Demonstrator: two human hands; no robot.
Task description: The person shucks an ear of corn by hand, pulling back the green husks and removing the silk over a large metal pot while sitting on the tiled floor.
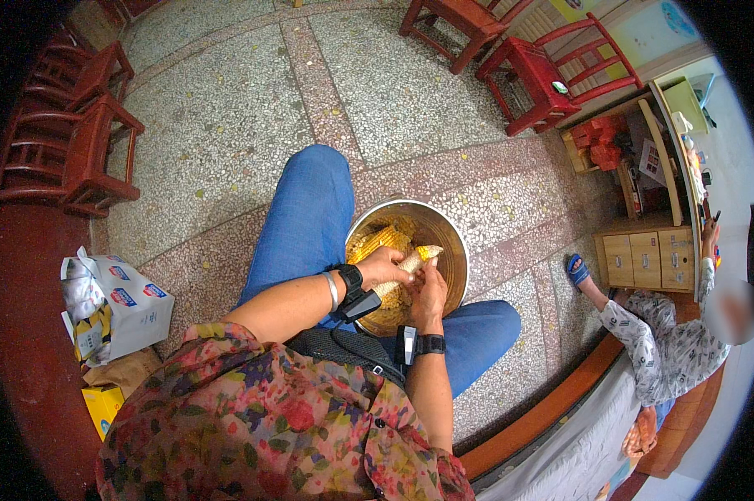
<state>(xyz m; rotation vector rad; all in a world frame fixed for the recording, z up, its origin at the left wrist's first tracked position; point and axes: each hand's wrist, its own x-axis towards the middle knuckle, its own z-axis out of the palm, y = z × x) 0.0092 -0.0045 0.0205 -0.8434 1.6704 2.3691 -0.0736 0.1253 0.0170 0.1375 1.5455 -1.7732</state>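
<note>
Between my knees stands a round metal basin (457, 275) holding yellow corn ears (378, 243) and loose kernels. Above it I hold a corn cob (390, 286), mostly stripped to pale core, with a patch of yellow kernels left near its tip at the upper right. My left hand (383, 268) grips the cob around its middle. My right hand (428, 288) holds it near the tip, the thumb against the end by the kernels. Both wrists wear black straps with small devices. The fingers partly hide the cob and the basin's contents.
Red wooden chairs (95, 144) line the left; more red chairs (530, 75) stand at upper right. A white bag (136, 307) and a yellow box (103, 407) lie at left. At right, a person (671, 344) sits on a bed beside a desk with wooden drawers (646, 258).
</note>
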